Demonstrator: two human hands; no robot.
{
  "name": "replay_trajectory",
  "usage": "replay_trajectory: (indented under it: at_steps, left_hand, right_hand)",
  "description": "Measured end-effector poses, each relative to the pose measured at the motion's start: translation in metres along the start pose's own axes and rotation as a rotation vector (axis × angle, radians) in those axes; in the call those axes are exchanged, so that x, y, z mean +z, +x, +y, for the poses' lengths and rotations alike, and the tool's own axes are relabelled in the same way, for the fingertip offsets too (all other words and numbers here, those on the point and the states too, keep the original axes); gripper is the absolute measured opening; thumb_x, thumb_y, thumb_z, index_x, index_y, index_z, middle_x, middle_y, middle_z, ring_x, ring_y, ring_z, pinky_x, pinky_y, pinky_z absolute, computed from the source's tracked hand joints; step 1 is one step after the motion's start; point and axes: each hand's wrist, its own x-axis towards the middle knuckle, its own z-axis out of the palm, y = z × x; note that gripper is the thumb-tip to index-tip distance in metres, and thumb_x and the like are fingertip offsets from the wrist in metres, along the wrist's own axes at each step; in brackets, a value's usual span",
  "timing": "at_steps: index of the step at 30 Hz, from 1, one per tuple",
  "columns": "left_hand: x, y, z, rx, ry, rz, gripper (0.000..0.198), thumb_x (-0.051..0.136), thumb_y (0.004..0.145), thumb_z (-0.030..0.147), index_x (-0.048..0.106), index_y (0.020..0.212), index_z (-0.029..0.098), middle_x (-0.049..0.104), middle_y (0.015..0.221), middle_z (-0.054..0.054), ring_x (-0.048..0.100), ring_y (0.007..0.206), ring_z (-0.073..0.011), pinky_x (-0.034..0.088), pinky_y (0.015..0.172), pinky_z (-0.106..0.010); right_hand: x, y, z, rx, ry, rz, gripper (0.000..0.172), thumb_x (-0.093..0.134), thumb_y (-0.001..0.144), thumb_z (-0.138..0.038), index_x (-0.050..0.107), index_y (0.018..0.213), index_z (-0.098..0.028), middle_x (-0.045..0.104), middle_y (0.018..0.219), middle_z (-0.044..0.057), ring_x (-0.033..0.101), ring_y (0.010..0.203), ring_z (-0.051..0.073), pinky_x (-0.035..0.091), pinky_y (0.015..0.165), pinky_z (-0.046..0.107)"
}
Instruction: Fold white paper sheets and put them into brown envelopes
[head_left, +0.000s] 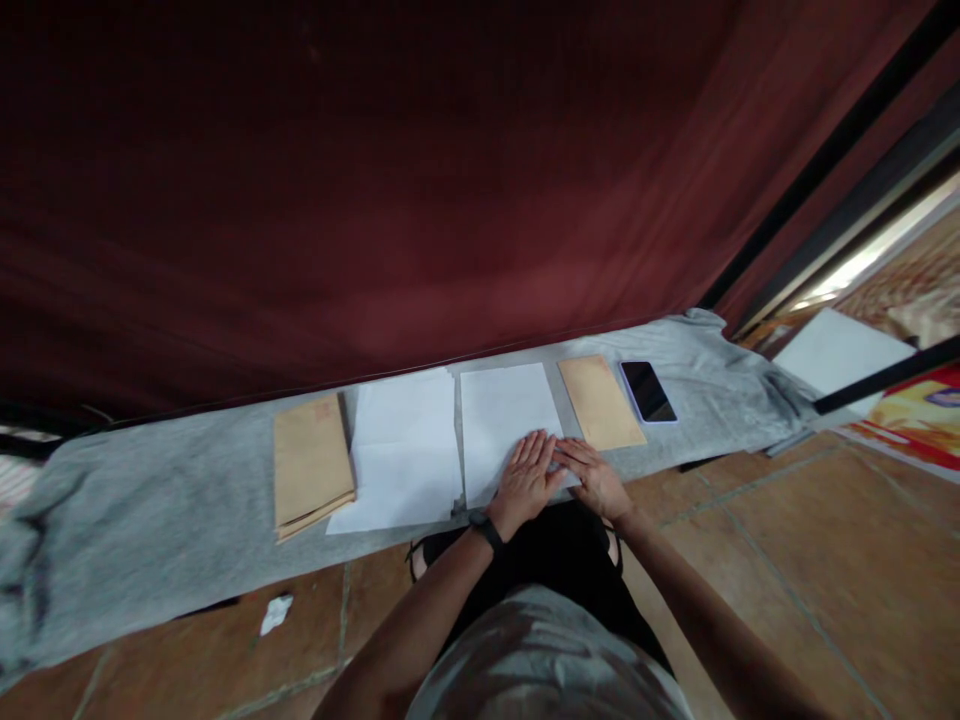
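Observation:
A white sheet of paper (506,405) lies on the grey cloth-covered bench in front of me. My left hand (525,482), with a dark band on the wrist, rests flat on its near right part, fingers stretched out. Beside it my right hand (595,480) lies over the sheet's near right corner, fingers extended and their tips close to the left hand. Both hands cover that corner. To the left are more white sheets (409,450), and to the right a single tan envelope (600,400).
A stack of tan envelopes (311,455) lies on the left of the grey cloth (187,500). A phone (648,392) sits at the right. Dark red panelling (412,200) rises behind the bench. Crumpled white tissue (276,613) lies on the tiled floor (810,540).

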Motion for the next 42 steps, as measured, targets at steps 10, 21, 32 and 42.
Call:
replay_trajectory:
  at_steps: [10, 21, 32, 42]
  left_hand:
    - [-0.013, -0.010, -0.056, -0.233, 0.050, 0.029, 0.064, 0.037, 0.102, 0.045, 0.031, 0.156, 0.011, 0.032, 0.162, -0.017, 0.026, 0.152, -0.0278, 0.025, 0.124, -0.050]
    - [-0.012, 0.005, -0.045, -0.397, 0.037, 0.096, 0.062, 0.032, 0.102, 0.034, 0.029, 0.155, 0.004, 0.027, 0.163, -0.022, 0.019, 0.154, -0.0307, 0.024, 0.124, -0.052]
    - [0.001, 0.039, -0.056, -0.357, -0.001, 0.170, 0.061, 0.030, 0.102, 0.031, 0.026, 0.156, 0.004, 0.026, 0.163, -0.021, 0.017, 0.154, -0.0300, 0.022, 0.125, -0.054]
    - [0.003, -0.007, -0.043, -0.360, 0.068, 0.035, 0.071, 0.045, 0.093, 0.024, 0.023, 0.159, 0.010, 0.022, 0.166, -0.016, 0.013, 0.155, -0.0319, 0.018, 0.126, -0.052]
  right_hand:
    - [-0.002, 0.000, 0.000, 0.016, 0.019, -0.023, 0.063, 0.061, 0.084, -0.020, 0.052, 0.146, -0.026, 0.045, 0.157, 0.008, 0.045, 0.141, 0.030, 0.034, 0.119, 0.055]
    - [0.002, 0.000, 0.000, 0.014, 0.030, -0.009, 0.064, 0.061, 0.082, -0.020, 0.053, 0.145, -0.024, 0.046, 0.155, 0.009, 0.044, 0.142, 0.030, 0.034, 0.119, 0.056]
    - [-0.024, 0.001, -0.013, 0.192, 0.284, 0.066, 0.053, 0.039, 0.097, -0.015, 0.051, 0.146, -0.029, 0.053, 0.150, 0.006, 0.046, 0.141, 0.023, 0.037, 0.120, 0.052]
    - [0.052, 0.086, -0.083, 0.246, 0.261, 0.171, 0.059, 0.036, 0.105, -0.043, 0.030, 0.158, -0.020, 0.035, 0.161, 0.013, 0.032, 0.150, 0.030, 0.028, 0.123, 0.057]
